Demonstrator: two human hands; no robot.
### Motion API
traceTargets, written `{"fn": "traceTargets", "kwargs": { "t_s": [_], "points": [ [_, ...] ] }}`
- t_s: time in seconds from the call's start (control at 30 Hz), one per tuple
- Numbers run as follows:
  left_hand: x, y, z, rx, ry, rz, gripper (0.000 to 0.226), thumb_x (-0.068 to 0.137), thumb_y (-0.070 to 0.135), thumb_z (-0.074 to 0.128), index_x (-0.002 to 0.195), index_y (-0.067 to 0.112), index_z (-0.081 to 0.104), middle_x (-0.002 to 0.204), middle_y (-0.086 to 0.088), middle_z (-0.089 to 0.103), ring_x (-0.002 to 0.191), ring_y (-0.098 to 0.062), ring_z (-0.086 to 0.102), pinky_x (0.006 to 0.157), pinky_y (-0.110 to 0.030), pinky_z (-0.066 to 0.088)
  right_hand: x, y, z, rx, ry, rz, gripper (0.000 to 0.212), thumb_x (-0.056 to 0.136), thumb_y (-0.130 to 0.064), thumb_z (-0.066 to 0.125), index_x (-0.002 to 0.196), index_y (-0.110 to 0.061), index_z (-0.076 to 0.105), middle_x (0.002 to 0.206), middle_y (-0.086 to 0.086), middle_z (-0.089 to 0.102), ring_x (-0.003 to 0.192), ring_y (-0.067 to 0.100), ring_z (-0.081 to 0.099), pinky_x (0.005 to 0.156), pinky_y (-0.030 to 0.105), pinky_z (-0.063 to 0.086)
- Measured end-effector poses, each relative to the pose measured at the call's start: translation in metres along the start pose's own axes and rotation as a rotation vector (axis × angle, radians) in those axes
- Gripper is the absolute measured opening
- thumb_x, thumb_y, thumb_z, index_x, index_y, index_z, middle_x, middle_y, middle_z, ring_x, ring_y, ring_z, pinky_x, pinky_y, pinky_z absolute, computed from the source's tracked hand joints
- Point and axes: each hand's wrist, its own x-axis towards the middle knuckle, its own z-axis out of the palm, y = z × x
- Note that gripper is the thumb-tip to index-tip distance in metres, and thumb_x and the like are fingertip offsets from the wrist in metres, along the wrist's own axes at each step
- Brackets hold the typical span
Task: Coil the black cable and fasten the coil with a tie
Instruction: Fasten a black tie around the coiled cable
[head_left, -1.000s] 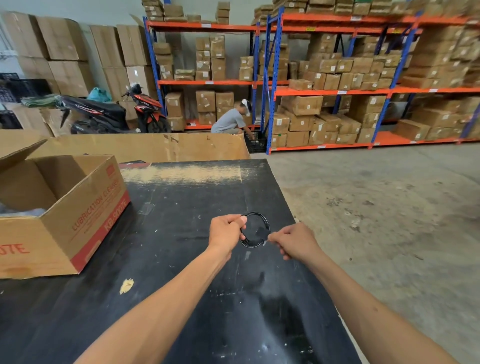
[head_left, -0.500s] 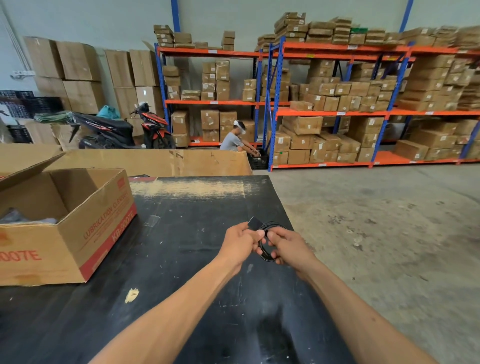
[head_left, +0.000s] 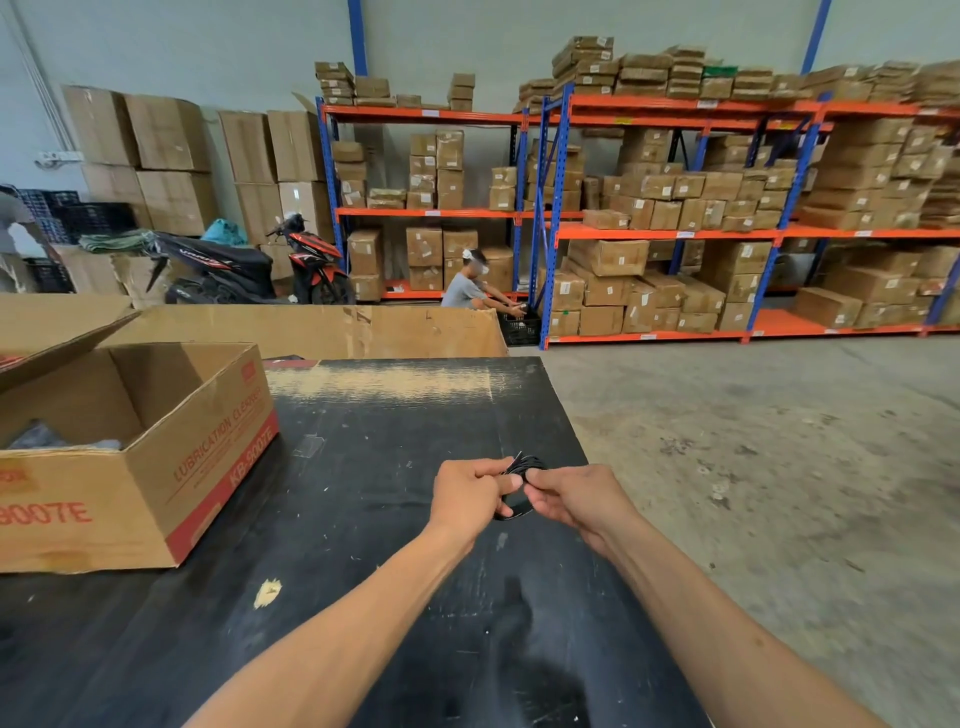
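Above a black table (head_left: 363, 493), the left hand (head_left: 470, 499) and right hand (head_left: 576, 499) each pinch a small coiled black cable (head_left: 519, 470) between them. The coiling looks finished; the next move calls for wrapping a tie, not clearly visible, around the bundle.
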Motion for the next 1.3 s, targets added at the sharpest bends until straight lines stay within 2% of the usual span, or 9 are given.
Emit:
{"fn": "traceTargets", "kwargs": {
  "t_s": [0.1,0.3,0.5,0.63,0.73,0.87,1.07,1.2,1.3],
  "points": [
    [-0.006,0.001,0.0,0.219,0.039,0.17,0.024,0.085,0.007,0.071,0.106,0.015,0.077,0.089,-0.003,0.077,0.046,-0.009,0.06,0.053,-0.013,0.048,-0.001,-0.005,0.0,0.126,-0.018,0.062,0.008,0.088,0.006,0.071,0.092,0.012,0.071,0.075,0.017,0.072,0.051,0.01,0.069,0.05,0.017,0.058],
    [-0.004,-0.002,-0.002,0.51,0.005,0.407,0.02,0.093,0.01,0.063,0.106,0.011,0.077,0.071,-0.004,0.064,0.059,-0.011,0.052,0.062,-0.023,0.043,-0.001,-0.014,-0.006,0.169,-0.125,0.123,0.014,0.088,0.014,0.061,0.099,0.02,0.068,0.082,0.025,0.073,0.06,0.019,0.073,0.057,0.023,0.062],
    [-0.006,-0.007,0.0,0.706,-0.048,0.518,0.025,0.093,0.008,0.056,0.107,0.013,0.077,0.073,-0.007,0.06,0.066,-0.023,0.058,0.062,-0.029,0.046,-0.006,-0.019,-0.008,0.097,-0.147,0.131,0.019,0.085,-0.008,0.073,0.097,0.008,0.071,0.091,0.023,0.071,0.066,0.022,0.074,0.062,0.027,0.063],
    [-0.006,-0.008,0.004,0.741,-0.08,0.578,0.024,0.093,0.009,0.056,0.103,0.016,0.077,0.073,-0.011,0.062,0.067,-0.027,0.059,0.067,-0.038,0.052,-0.004,-0.009,-0.01,0.117,-0.082,0.135,0.017,0.085,0.008,0.073,0.1,0.016,0.071,0.086,0.021,0.075,0.059,0.016,0.073,0.056,0.02,0.061],
    [-0.007,-0.003,0.005,0.742,-0.112,0.553,0.031,0.093,0.015,0.063,0.123,0.016,0.069,0.085,-0.008,0.069,0.079,-0.026,0.064,0.077,-0.037,0.052,-0.002,-0.008,-0.012,0.084,-0.013,0.157,0.009,0.086,0.01,0.068,0.094,0.014,0.07,0.082,0.023,0.074,0.05,0.014,0.068,0.048,0.018,0.057],
    [-0.01,-0.001,0.002,0.868,-0.123,0.548,0.057,0.09,0.033,0.067,0.143,0.022,0.05,0.11,0.001,0.068,0.102,-0.02,0.061,0.088,-0.038,0.049,-0.003,-0.009,-0.013,-0.092,0.084,0.15,0.012,0.08,-0.006,0.067,0.068,-0.007,0.065,0.055,0.003,0.054,0.037,0.007,0.039,0.034,0.013,0.033],
    [-0.015,-0.012,-0.003,0.932,-0.159,0.685,0.021,0.095,0.03,0.057,0.109,0.019,0.067,0.088,0.004,0.063,0.09,-0.018,0.048,0.078,-0.031,0.043,-0.005,-0.007,-0.011,-0.114,0.113,0.19,0.017,0.077,-0.01,0.061,0.062,-0.014,0.053,0.047,-0.004,0.042,0.033,0.005,0.029,0.032,0.013,0.024],
    [-0.008,-0.008,-0.003,0.667,-0.108,0.396,0.023,0.095,0.022,0.056,0.074,0.014,0.062,0.06,0.006,0.057,0.058,-0.013,0.047,0.06,-0.03,0.037,-0.012,-0.015,-0.007,-0.278,0.106,-0.029,0.033,0.088,-0.036,0.069,0.075,-0.006,0.074,0.058,0.0,0.064,0.045,0.012,0.054,0.044,0.021,0.046],
    [0.004,-0.002,-0.012,0.21,-0.15,0.041,0.024,0.094,0.016,0.061,0.074,0.008,0.073,0.067,-0.007,0.068,0.062,-0.016,0.058,0.074,-0.038,0.055,-0.011,-0.021,-0.014,-0.418,0.117,-0.153,0.044,0.088,-0.055,0.064,0.089,-0.013,0.077,0.075,-0.003,0.071,0.07,0.014,0.067,0.07,0.03,0.054]
  ]
}}
